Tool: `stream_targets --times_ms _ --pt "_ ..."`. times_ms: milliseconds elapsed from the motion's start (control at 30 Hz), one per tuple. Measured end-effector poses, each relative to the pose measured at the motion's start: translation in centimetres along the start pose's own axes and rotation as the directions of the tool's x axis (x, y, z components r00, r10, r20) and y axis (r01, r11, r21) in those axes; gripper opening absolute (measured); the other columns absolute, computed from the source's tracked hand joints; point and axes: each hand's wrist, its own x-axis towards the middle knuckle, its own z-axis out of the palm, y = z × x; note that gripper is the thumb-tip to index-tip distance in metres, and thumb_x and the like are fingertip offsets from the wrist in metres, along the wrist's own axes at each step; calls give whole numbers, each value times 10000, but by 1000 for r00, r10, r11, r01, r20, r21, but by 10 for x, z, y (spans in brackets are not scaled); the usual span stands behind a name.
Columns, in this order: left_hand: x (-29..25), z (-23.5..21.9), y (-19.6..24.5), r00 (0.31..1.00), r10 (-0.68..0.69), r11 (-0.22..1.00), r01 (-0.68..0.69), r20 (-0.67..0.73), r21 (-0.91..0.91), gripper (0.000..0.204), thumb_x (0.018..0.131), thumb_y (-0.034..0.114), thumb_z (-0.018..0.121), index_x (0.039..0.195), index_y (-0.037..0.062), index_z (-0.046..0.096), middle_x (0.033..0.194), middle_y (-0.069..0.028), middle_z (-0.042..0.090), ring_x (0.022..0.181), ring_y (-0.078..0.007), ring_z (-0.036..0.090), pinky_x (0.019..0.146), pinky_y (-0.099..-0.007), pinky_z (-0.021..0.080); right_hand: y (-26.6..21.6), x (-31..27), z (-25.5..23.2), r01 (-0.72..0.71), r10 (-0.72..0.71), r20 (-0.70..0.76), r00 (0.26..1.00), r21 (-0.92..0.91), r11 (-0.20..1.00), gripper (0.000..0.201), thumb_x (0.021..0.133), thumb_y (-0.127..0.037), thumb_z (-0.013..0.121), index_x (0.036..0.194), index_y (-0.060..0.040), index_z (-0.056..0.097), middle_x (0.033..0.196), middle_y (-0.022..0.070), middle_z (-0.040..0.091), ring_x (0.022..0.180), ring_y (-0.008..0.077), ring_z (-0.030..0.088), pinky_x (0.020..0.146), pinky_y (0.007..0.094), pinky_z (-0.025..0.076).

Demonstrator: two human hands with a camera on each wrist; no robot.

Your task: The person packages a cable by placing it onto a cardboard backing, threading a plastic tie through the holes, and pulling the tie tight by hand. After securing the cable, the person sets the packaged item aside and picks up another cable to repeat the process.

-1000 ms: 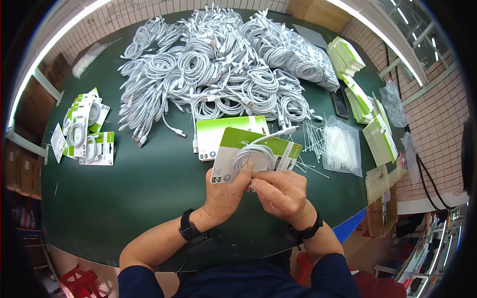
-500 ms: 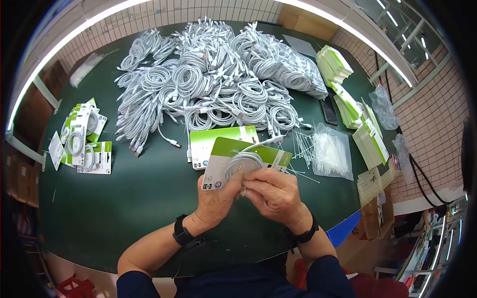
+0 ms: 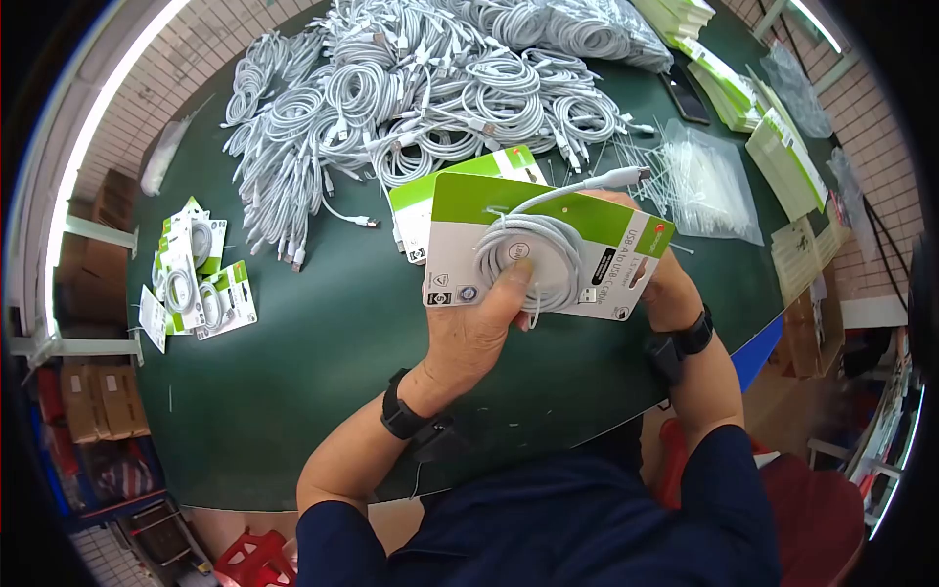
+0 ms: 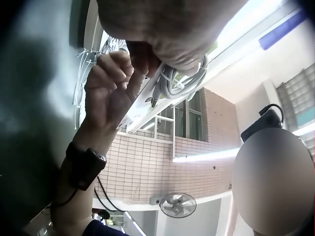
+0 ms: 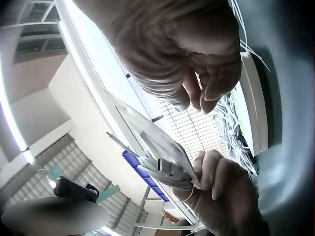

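My left hand (image 3: 469,342) grips a green-and-white card (image 3: 631,245) at its lower edge, the thumb over a coiled white cable (image 3: 562,264) on its front. One USB plug extends past the card's top. In the head view the right hand (image 3: 673,293) is partly hidden behind the card's right side. The right wrist view shows the right hand (image 5: 187,54) with bent, loosely spread fingers and nothing visible in them, apart from the card (image 5: 170,145) held by the left hand (image 5: 224,194). Another green-and-white package (image 3: 416,201) lies behind the card.
A large heap of coiled white cables (image 3: 362,93) covers the table's back. Several carded cables (image 3: 181,289) lie at left. At right are a bag of white ties (image 3: 714,186), a phone (image 3: 687,96) and stacked green-and-white cards (image 3: 787,161).
The card has come closer to the head camera and shifted right. My right hand has left the left thumb and moved right, partly behind the card. The head view has shifted.
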Motion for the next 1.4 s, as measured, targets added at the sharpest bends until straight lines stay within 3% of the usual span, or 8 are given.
stream_targets --times_ms 67,167,233,433,600,1133,1333,1400 --pt "-1 -1 -4 1000 -5 1000 5 4 -1 286 964 58 723 1216 -5 603 1015 -91 682 709 -122 655 492 -254 521 11 -18 -1 -24 13 174 985 59 998 309 1017 9 589 1311 -29 674 1178 74 740 1090 162 697 911 300 567" --pt "-2 -1 -3 1000 -10 1000 10 0 17 282 962 50 725 1213 -1 606 1011 -89 685 714 -121 659 500 -258 532 16 -40 -17 50 27 183 983 -403 914 362 1008 28 567 1342 -50 681 1267 104 739 1159 209 702 969 346 565" --pt "-3 0 -5 1000 -5 999 5 1 38 285 959 47 727 1213 -1 607 1013 -89 685 725 -122 665 504 -259 535 17 -48 -39 127 42 186 982 -801 585 366 1009 20 572 1351 -53 679 1274 109 739 1161 216 707 980 355 566" --pt "-5 0 -9 1000 -21 999 21 1 48 298 953 54 739 1216 0 609 1022 -91 689 748 -125 677 509 -261 541 26 -54 -56 21 161 136 978 -823 568 356 1016 6 582 1351 -55 684 1283 117 741 1143 218 719 997 377 576" --pt "-4 0 -8 998 -55 997 55 -8 54 318 946 70 754 1217 -4 607 1011 -94 693 738 -128 675 503 -261 537 22 -50 -45 -230 323 27 946 -648 726 383 1036 -62 604 1419 -46 615 1335 127 700 1188 220 692 998 363 580" --pt "-8 3 -3 986 -157 987 154 59 52 296 946 95 757 1174 -49 634 925 -113 706 618 -129 658 478 -250 513 55 -33 -28 -184 246 130 960 -368 912 430 1061 -197 616 1460 -46 559 1335 126 681 1186 212 677 982 351 571" --pt "-10 3 -3 971 -240 967 239 3 88 307 941 118 773 1164 -45 638 920 -102 706 606 -112 651 479 -244 512 69 -25 -31 -291 288 185 940 -12 957 486 1059 -242 638 1487 -42 523 1334 127 671 1181 203 670 969 337 574" --pt "-9 4 -1 966 -257 961 257 -18 101 319 935 125 783 1164 -44 638 911 -94 701 612 -112 649 494 -242 518 71 -18 -21 -231 195 306 932 85 969 491 1055 -233 645 1488 -41 520 1341 128 664 1175 200 672 978 330 577"
